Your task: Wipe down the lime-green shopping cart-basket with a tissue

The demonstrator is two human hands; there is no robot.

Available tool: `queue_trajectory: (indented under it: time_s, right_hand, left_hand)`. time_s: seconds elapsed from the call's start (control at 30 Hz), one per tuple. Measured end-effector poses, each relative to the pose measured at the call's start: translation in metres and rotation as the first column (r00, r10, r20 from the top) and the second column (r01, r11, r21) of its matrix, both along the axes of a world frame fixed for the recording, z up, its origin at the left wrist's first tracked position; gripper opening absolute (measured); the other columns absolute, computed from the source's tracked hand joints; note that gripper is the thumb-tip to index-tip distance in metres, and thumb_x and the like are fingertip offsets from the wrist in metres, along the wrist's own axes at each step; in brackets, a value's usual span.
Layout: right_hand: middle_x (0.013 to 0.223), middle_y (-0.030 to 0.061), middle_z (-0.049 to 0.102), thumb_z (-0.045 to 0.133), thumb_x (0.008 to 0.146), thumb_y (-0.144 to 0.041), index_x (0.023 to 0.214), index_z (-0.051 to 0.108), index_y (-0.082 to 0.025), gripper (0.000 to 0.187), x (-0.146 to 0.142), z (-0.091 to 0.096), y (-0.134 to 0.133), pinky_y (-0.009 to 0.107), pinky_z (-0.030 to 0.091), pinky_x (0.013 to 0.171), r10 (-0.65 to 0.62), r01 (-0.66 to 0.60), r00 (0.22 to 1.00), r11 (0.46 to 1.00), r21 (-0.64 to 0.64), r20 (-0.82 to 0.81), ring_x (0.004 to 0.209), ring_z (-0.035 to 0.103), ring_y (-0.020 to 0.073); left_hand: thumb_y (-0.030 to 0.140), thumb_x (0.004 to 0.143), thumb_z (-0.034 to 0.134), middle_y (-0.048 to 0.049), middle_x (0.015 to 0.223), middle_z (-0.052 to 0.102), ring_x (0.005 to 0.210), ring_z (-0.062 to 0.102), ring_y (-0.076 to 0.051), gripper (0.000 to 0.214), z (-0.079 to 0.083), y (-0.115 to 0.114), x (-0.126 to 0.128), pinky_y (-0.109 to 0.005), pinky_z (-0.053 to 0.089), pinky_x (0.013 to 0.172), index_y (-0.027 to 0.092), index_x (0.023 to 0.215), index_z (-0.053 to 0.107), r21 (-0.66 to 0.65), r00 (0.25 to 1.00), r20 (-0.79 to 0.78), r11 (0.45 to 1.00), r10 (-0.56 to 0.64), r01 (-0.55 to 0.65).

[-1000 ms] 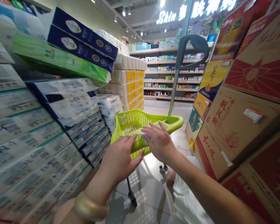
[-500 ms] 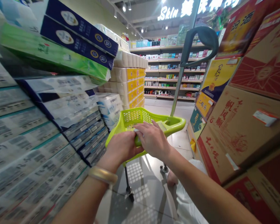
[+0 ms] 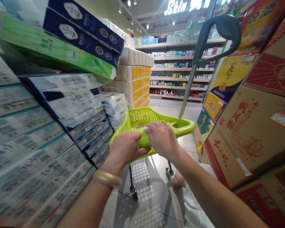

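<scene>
A lime-green plastic basket cart (image 3: 182,124) on small wheels stands in the aisle right in front of me, its grey pull handle (image 3: 218,31) rising at the far side. My left hand (image 3: 125,148) is closed around the near rim of the basket. My right hand (image 3: 162,139) rests on the same rim beside it, fingers curled over a small white wad, perhaps a cloth or tissue (image 3: 146,130), pressed against the plastic. A pale bangle (image 3: 108,179) sits on my left wrist.
Stacked packs of tissue paper (image 3: 49,126) wall in the left side. Cardboard liquor cartons (image 3: 247,126) are piled on the right. Yellow-labelled toilet-roll packs (image 3: 137,79) stand ahead, with shelves of goods (image 3: 175,79) at the aisle's end. The floor is grey tile (image 3: 152,196).
My left hand went from open beside the basket to gripping its near rim. The right hand with the white wad shifted along the rim. The basket now sits closer to me.
</scene>
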State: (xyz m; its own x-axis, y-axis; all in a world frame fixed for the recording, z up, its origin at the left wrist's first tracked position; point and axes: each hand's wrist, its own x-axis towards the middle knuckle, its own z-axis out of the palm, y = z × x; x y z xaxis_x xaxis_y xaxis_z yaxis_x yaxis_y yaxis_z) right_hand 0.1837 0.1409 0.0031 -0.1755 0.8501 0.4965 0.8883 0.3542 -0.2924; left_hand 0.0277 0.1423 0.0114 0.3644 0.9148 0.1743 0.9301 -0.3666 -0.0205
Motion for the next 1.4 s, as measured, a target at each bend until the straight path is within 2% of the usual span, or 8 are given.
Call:
queue_trajectory:
  time_s: [0.13,0.4,0.67,0.93,1.03,1.23,1.3,1.4]
  right_hand:
    - [0.112,0.0050,0.072,0.039,0.100,-0.027,0.105,0.069,-0.023,0.030,-0.015,0.003,-0.004,0.043,0.026,0.114,0.021,-0.021,1.000,1.000,-0.021,0.022,0.109,0.064,0.0200]
    - [0.114,0.0083,0.071,0.040,0.099,-0.028,0.109,0.068,-0.021,0.030,0.026,-0.002,-0.005,0.047,0.030,0.110,-0.174,0.173,0.984,0.985,-0.023,-0.028,0.109,0.063,0.0242]
    - [0.114,0.0070,0.071,0.039,0.100,-0.027,0.106,0.068,-0.022,0.030,-0.019,-0.001,-0.006,0.045,0.026,0.114,0.010,-0.010,1.000,1.000,0.019,0.007,0.111,0.062,0.0209]
    - [0.115,0.0084,0.071,0.038,0.100,-0.029,0.112,0.067,-0.020,0.032,0.031,-0.001,-0.003,0.048,0.028,0.112,-0.183,0.182,0.983,0.983,-0.028,-0.013,0.111,0.062,0.0243]
    - [0.114,0.0091,0.071,0.039,0.099,-0.028,0.108,0.068,-0.019,0.031,0.022,-0.002,-0.001,0.048,0.029,0.111,-0.154,0.154,0.988,0.988,-0.017,-0.010,0.110,0.062,0.0242]
    - [0.112,0.0078,0.071,0.039,0.100,-0.028,0.104,0.068,-0.021,0.030,-0.026,0.000,0.000,0.044,0.025,0.114,-0.005,0.005,1.000,1.000,-0.003,0.017,0.111,0.062,0.0210]
    - [0.111,0.0068,0.072,0.038,0.101,-0.029,0.104,0.068,-0.022,0.030,-0.025,0.001,0.000,0.045,0.025,0.115,-0.006,0.006,1.000,1.000,-0.006,0.019,0.110,0.062,0.0209]
    - [0.109,0.0063,0.072,0.038,0.101,-0.030,0.105,0.067,-0.022,0.031,-0.003,0.001,-0.001,0.048,0.025,0.114,-0.091,0.091,0.996,0.996,-0.020,0.005,0.108,0.063,0.0218]
  left_hand:
    - [0.067,0.073,0.056,-0.0042,0.083,0.072,0.078,0.067,-0.024,0.044,0.001,-0.001,-0.005,-0.029,0.039,0.060,0.027,0.088,0.067,-0.011,1.000,-0.016,1.000,0.006,-0.006]
    - [0.071,0.072,0.053,-0.0032,0.079,0.072,0.075,0.066,-0.023,0.048,0.003,-0.003,-0.010,-0.029,0.033,0.056,0.028,0.087,0.068,-0.008,1.000,-0.024,1.000,0.011,-0.011]
    - [0.069,0.071,0.055,-0.0030,0.084,0.073,0.075,0.066,-0.023,0.047,0.003,0.001,-0.014,-0.029,0.035,0.057,0.029,0.091,0.068,-0.014,1.000,0.003,1.000,0.012,-0.012]
    - [0.071,0.071,0.056,-0.0028,0.078,0.072,0.073,0.065,-0.023,0.046,0.001,0.002,-0.016,-0.029,0.033,0.056,0.029,0.085,0.069,0.003,1.000,0.007,1.000,0.001,-0.001]
    - [0.070,0.069,0.057,-0.0030,0.077,0.071,0.072,0.065,-0.023,0.046,0.000,0.003,-0.016,-0.029,0.033,0.056,0.028,0.083,0.068,0.011,1.000,0.023,1.000,0.010,-0.011]
    - [0.067,0.070,0.057,-0.0029,0.080,0.072,0.074,0.065,-0.022,0.044,0.005,0.004,-0.018,-0.029,0.034,0.056,0.028,0.085,0.068,-0.018,1.000,0.011,1.000,0.011,-0.011]
    - [0.068,0.071,0.056,-0.0030,0.080,0.072,0.074,0.065,-0.023,0.044,0.005,0.005,-0.019,-0.029,0.034,0.057,0.028,0.084,0.068,-0.020,1.000,0.004,1.000,0.015,-0.015]
    - [0.069,0.070,0.056,-0.0030,0.078,0.071,0.074,0.065,-0.023,0.044,0.004,0.005,-0.019,-0.030,0.034,0.057,0.028,0.083,0.067,-0.015,1.000,-0.007,1.000,0.023,-0.023]
